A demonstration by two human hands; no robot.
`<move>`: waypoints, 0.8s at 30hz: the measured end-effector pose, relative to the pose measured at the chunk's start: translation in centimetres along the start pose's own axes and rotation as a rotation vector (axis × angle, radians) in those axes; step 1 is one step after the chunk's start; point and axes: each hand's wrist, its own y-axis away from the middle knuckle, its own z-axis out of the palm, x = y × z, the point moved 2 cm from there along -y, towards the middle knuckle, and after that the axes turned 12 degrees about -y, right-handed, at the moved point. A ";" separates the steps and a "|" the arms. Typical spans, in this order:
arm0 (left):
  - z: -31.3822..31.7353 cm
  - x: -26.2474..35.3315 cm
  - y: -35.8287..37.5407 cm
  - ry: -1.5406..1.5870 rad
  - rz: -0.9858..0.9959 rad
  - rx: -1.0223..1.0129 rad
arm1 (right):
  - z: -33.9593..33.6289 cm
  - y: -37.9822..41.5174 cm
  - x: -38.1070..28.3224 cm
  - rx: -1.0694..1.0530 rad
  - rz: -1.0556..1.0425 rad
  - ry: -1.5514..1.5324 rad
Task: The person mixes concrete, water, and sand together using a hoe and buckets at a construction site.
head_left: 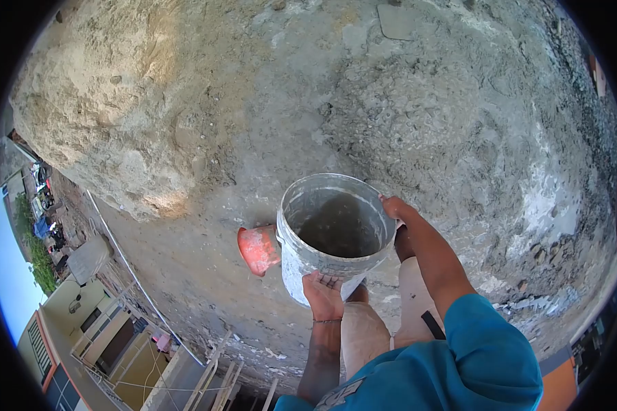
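A white plastic bucket [296,274], smeared with grey cement, stands upright in front of my legs, with murky grey-brown liquid [341,229] low inside it. My right hand [393,209] grips the rim on the right side, thumb and fingers over the edge. Against the near left wall, my left hand [323,294] has its palm turned up and its fingers hooked under the bucket's outer lip. A small red plastic tub [258,249], coated in dried cement, sits just left of the bucket.
Wet grey mortar [404,103] spreads over the ground ahead. A mound of sandy material [123,116] rises at the left. A long white pipe [140,284] lies along the left edge, beyond which are wooden ladder-like poles [216,370] and a building [82,329].
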 end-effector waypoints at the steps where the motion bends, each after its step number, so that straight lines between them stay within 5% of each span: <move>1: 0.6 0.1 0.4 0.020 0.015 -0.024 | -0.4 0.2 -0.7 -0.001 0.001 0.002; 17: 1.4 -2.4 1.4 0.105 0.009 -0.098 | -4.2 1.6 0.0 0.072 -0.107 0.143; 19: 0.2 -2.8 0.8 0.108 -0.028 -0.012 | -3.3 1.1 0.3 0.063 -0.352 0.444; 24: -1.7 -3.8 0.8 0.068 -0.049 0.001 | -2.4 1.1 3.9 0.186 -0.143 0.217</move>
